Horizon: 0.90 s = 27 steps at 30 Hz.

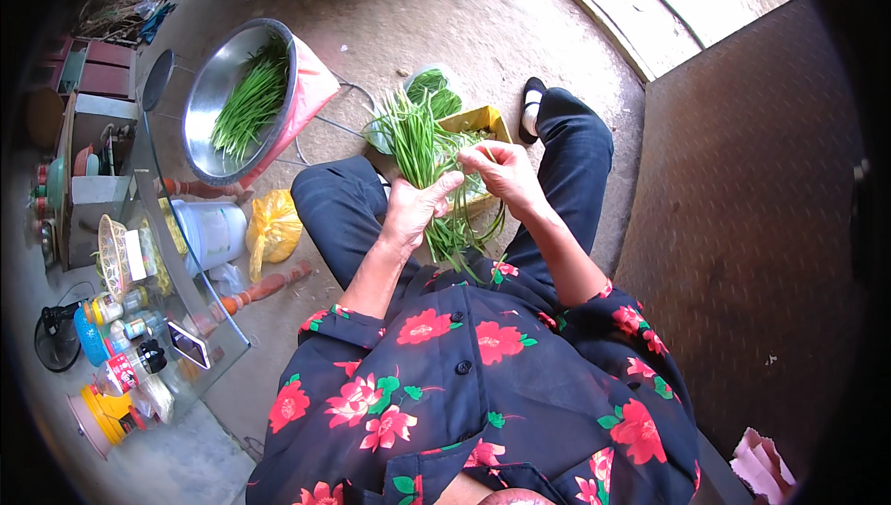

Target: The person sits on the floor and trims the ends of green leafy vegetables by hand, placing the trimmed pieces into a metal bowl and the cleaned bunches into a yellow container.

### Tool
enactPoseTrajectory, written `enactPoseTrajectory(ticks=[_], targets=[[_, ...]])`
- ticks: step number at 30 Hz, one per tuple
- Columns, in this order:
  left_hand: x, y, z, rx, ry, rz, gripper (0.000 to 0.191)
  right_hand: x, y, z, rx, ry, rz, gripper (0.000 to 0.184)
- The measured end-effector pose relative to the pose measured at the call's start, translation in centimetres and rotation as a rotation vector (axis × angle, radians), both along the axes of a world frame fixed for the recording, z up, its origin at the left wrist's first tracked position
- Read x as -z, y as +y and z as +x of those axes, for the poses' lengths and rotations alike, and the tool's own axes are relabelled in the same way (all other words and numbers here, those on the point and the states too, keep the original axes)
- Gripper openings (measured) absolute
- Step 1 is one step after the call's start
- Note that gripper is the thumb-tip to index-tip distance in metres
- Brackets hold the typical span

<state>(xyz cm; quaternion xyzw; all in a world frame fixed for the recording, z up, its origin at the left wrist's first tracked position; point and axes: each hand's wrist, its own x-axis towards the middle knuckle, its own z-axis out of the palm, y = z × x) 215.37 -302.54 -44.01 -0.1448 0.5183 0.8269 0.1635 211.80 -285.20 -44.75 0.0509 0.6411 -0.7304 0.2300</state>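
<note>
A thick bunch of green chives (408, 136) is gripped in my left hand (415, 207), its pale ends fanning upward and its leaf tips drooping over my lap. My right hand (507, 172) is beside the bunch, thumb and fingertips pinched together on a thin chive stalk (490, 151). Behind my hands, between my legs, stands a yellow box (487, 119) with plant scraps in it, partly covered by the bunch. More greens (435, 91) lie in a pale container just beyond.
At the left, a metal basin (209, 111) holding chives (250, 111) rests on a stand. A glass table (209, 359) carries bottles and a phone (188, 345). A white bucket (212, 230) and yellow plastic bag (273, 225) stand near my knee. A brown metal door (738, 226) is at the right.
</note>
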Motion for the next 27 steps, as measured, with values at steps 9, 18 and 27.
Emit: enactPoseTrajectory(ticks=[9,18,27], targets=[[-0.6,-1.6,0.1,0.006,-0.098,0.052,0.013,0.3,0.5,0.3,-0.249,0.055,-0.023,0.024],[0.2,-3.0,0.5,0.042,-0.265,0.254,0.009,0.8,-0.2,0.8,-0.258,-0.147,-0.303,0.022],[0.9,-3.4,1.0,0.081,-0.294,0.276,0.01,1.9,-0.5,1.3,-0.27,-0.28,-0.454,0.023]])
